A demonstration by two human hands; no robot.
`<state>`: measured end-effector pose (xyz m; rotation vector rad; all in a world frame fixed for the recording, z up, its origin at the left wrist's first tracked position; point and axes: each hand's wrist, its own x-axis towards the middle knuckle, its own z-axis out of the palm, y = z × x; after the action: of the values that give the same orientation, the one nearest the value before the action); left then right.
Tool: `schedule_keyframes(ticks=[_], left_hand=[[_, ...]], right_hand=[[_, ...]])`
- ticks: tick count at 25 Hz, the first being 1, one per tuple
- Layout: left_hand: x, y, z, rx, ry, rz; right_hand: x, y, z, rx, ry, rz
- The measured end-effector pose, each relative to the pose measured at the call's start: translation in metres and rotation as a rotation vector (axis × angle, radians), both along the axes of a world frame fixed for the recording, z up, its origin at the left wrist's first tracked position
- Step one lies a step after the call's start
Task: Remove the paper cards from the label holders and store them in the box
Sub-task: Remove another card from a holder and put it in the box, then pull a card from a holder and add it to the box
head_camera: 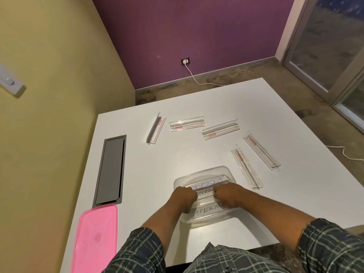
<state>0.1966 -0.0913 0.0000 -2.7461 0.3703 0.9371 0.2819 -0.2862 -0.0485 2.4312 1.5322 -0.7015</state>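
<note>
A clear plastic box (182, 179) sits on the white table near me. Inside lie paper cards with handwritten words: one reading "KOSAK" (208, 183), one "ZEBRA" (204, 192), one "SUPERM…" (204, 210). My left hand (186, 196) and my right hand (226, 195) are both inside the box, fingers curled on a clear label holder (203, 200) that spans between them over the cards. Several clear label holders lie in an arc beyond the box: (155, 129), (187, 124), (220, 130), (261, 149), (246, 168).
A pink lid (94, 239) lies at the table's near left corner. A grey cable hatch (110, 170) is set into the table on the left. The table's left edge meets a yellow wall. A white cable (194, 78) runs across the floor beyond.
</note>
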Motion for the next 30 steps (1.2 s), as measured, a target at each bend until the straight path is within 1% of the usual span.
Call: schedule_keyframes(ticks=[3,5,7,9,11,14,16,18,20,21,24,28,30], left_hand=[[0.003,-0.001,-0.002,0.004,0.031,-0.012],[0.011,-0.002,-0.002,-0.020,0.087,0.011],[0.022,-0.002,0.002,-0.082,0.148,0.072],[0.035,-0.004,0.007,-0.152,0.139,0.136],[0.049,-0.007,0.013,-0.240,0.058,0.196],[0.074,-0.015,0.016,-0.371,-0.172,0.229],[0.090,-0.025,0.014,-0.422,-0.308,0.213],[0.105,-0.039,0.011,-0.472,-0.384,0.187],[0.115,-0.053,0.005,-0.482,-0.398,0.141],[0.120,-0.061,0.002,-0.468,-0.393,0.098],[0.132,-0.082,-0.010,-0.419,-0.360,-0.024],[0.144,-0.103,-0.028,-0.364,-0.255,-0.104],[0.152,-0.110,-0.037,-0.359,-0.227,-0.151]], right_hand=[[0.000,0.002,0.004,-0.032,0.012,-0.001],[0.000,0.003,0.008,-0.028,0.022,-0.001],[0.004,0.001,0.014,0.025,0.034,0.007],[0.010,-0.004,0.024,0.160,0.053,0.000],[0.017,-0.012,0.031,0.352,0.049,-0.080],[0.035,-0.030,0.035,0.630,-0.006,-0.376],[0.048,-0.044,0.031,0.701,-0.049,-0.596],[0.060,-0.064,0.022,0.691,-0.073,-0.830],[0.065,-0.083,0.012,0.647,-0.046,-1.039],[0.065,-0.092,0.008,0.620,-0.033,-1.102],[0.059,-0.109,0.000,0.557,-0.007,-1.167],[0.057,-0.117,-0.009,0.409,0.013,-1.202],[0.059,-0.119,-0.014,0.380,0.031,-1.216]])
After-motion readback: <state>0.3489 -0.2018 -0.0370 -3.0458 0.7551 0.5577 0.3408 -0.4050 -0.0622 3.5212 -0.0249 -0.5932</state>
